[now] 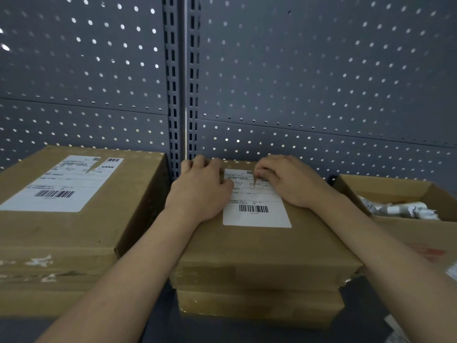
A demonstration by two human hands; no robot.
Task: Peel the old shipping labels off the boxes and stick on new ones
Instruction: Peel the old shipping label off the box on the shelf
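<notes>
Pinching at the far part of a white shipping label [257, 216], the right hand [286, 181] has its fingertips [259, 172] bunched tightly together, thumb against forefinger, just where a short tear runs down into the paper. The remaining fingers are curled under, and the heel of the hand rests on the cardboard to the right of the label. The label otherwise lies flat, with printed lines and a barcode near its close edge, on top of the top box [259, 246], a closed brown carton in the centre of the view.

The left hand [200, 191] lies palm down on the same carton, covering the label's left edge. Its fingers [200, 162] are bent over the carton's far left corner, gripping it.

The top box sits stacked on a lower box [259, 305] of similar width, also closed.

To the left stands a larger closed left box [61, 233] carrying a second label [49, 184], which is torn near its far edge.

To the right is an open box [415, 231], flaps up, holding crumpled white paper [400, 209].

Behind everything rises a grey pegboard wall [296, 70].
</notes>
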